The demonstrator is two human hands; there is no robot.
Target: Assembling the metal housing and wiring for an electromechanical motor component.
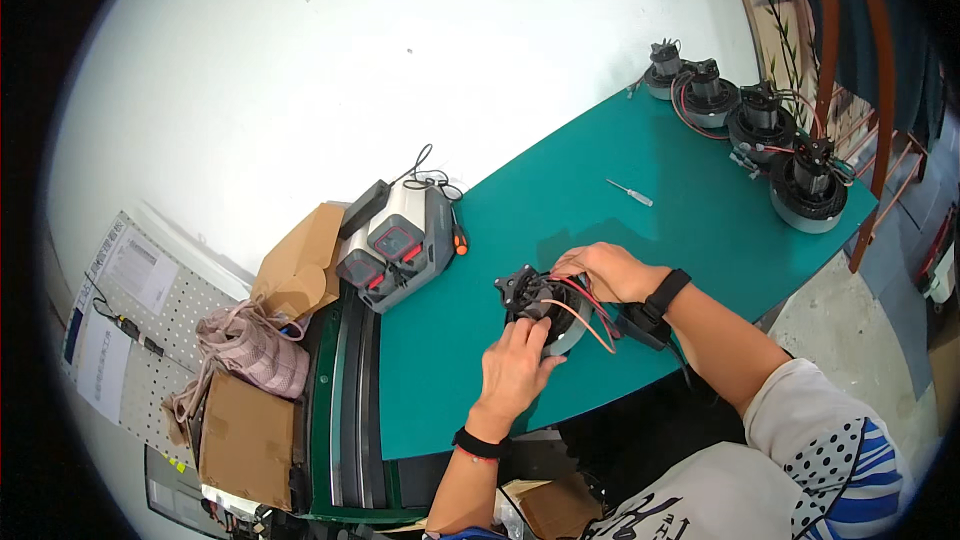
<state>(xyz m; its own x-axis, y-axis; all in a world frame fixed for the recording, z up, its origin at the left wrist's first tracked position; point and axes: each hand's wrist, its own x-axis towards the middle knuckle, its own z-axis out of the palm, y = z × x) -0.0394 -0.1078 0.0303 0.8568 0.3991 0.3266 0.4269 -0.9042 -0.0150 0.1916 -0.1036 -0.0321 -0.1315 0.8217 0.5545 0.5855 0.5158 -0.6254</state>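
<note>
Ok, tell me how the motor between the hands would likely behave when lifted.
The motor may feel heavy for its size, as its body looks compact and dense. Its red wires would probably flop, since they are thin and bow outward. Laid sideways, it might roll on its round grey rim.

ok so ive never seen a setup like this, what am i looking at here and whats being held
There's no robot here: these are a person's two bare hands. The single picture comes from a wide fisheye camera worn on the head, looking down, so straight edges bend.

The left hand holds the near side of a motor-like unit. The right hand is at its far side, by the red wires; its exact grip is hidden.

On the green tabletop also lie a small screwdriver, four similar units at the far right, and a grey-and-white device on the left.
</note>
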